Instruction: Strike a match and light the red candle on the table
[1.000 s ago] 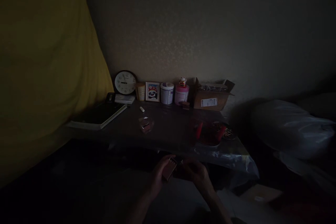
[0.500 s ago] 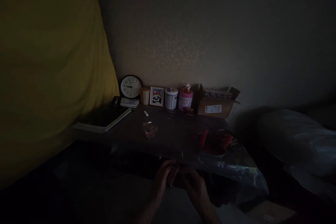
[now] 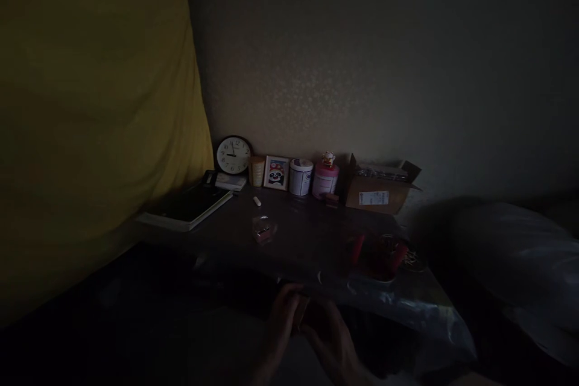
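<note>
Low in front of the table's near edge, my left hand (image 3: pixel 279 327) and my right hand (image 3: pixel 333 336) are close together in deep shade. Between them is a small brown, flat-sided piece (image 3: pixel 302 312), too dark to name more exactly. The fingers of my left hand curl round its left side. My right hand closes on it from the right, its fingertips partly hidden. On the table beyond lies a small reddish-brown box in clear wrapping (image 3: pixel 262 233), with a short white stick-like item (image 3: pixel 257 201) behind it.
Along the wall stand a clock (image 3: pixel 233 155), a cup (image 3: pixel 256 171), a panda picture (image 3: pixel 276 174), a white tub (image 3: pixel 301 177), a pink tub (image 3: pixel 324 182) and an open carton (image 3: pixel 373 193). Red-handled items (image 3: pixel 357 249) lie right; a large book (image 3: pixel 187 211) and yellow cloth (image 3: pixel 113 102) are left.
The view has shifted slightly, so the table's things appear lower and farther right. The brown piece has turned between my hands, and its long pale edge shows less. Both hands still hold it.
</note>
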Tool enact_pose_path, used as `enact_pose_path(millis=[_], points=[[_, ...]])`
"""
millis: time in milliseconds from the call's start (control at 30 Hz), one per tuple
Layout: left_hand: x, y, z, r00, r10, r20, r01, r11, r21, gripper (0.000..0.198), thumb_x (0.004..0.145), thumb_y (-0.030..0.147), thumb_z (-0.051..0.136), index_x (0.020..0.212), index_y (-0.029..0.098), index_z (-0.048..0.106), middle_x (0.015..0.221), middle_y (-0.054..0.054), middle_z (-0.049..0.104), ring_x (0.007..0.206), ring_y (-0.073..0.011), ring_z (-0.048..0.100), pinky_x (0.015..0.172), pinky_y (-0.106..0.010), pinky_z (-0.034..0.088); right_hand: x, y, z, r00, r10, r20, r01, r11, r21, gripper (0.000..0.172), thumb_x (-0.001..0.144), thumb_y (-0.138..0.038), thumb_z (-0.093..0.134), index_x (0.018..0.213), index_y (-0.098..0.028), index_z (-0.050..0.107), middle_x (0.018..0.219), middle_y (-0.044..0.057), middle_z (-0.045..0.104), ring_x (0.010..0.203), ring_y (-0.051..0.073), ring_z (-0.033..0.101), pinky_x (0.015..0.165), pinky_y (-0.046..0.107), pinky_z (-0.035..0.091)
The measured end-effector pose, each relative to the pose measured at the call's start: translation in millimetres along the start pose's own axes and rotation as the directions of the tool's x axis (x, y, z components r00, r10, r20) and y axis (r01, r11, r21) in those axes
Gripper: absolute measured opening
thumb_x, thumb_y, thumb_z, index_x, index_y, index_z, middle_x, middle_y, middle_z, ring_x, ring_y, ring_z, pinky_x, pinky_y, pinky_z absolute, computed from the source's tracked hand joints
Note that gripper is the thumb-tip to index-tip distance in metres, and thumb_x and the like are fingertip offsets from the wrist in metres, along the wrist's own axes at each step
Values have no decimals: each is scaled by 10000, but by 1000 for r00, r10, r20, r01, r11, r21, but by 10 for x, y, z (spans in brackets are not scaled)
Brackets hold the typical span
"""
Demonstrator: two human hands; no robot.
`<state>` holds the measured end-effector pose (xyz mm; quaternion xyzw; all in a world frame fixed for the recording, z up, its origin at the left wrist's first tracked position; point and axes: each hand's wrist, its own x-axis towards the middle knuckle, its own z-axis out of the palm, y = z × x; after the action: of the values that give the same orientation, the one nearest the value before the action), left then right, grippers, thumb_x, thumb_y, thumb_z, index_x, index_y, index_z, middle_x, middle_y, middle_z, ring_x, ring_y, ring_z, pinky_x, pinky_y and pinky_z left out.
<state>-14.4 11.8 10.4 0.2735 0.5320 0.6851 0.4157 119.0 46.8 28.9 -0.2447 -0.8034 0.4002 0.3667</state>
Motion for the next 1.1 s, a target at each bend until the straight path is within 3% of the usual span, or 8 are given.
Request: enact_pose_path(millis=[167,467,767,933,1100], points=[[32,-24,-1,997,81,-2,-81,994,68,205,732,356,548,858,219,634,872,-30,685,889,-238,623,787,-334,464,-6,85,38,996,-68,-53,60,989,-136,554,772,-339,630,1286,-251,442,1203,89,574,1103,254,565,896,346,499],[36,-87,36,991,137,11,-137,987,89,189,750,394,533,772,224,613,781,-12,643,825,-221,596,773,-322,450,-36,58,-9,996,-90,-7,88,981,-175,514,792,-324,614,1271,-251,444,1251,94,528,1160,253,518,925,343,478],[-13,-75,81,999,43,-25,-42,997,67,292,673,515,597,692,224,599,713,-8,636,797,-232,599,754,-331,473,-89,12,-24,997,-83,1,82,983,-165,463,798,-271,610,1231,-254,445,1183,80,558,1051,223,571,847,307,504],[-21,-189,57,990,-99,-102,100,995,14,296,629,487,658,786,237,632,928,-38,695,1053,-270,567,892,-364,455,-114,8,-30,995,-95,-8,91,977,-195,356,794,-263,609,1130,-239,495,1016,56,593,914,201,593,780,281,499],[-4,-312,35,977,-163,-134,155,985,-72,254,637,404,687,825,246,624,1111,-55,657,1193,-278,486,956,-379,433,-124,27,-28,998,-62,2,61,978,-199,255,789,-264,602,1026,-221,517,934,43,583,838,184,586,729,270,496]])
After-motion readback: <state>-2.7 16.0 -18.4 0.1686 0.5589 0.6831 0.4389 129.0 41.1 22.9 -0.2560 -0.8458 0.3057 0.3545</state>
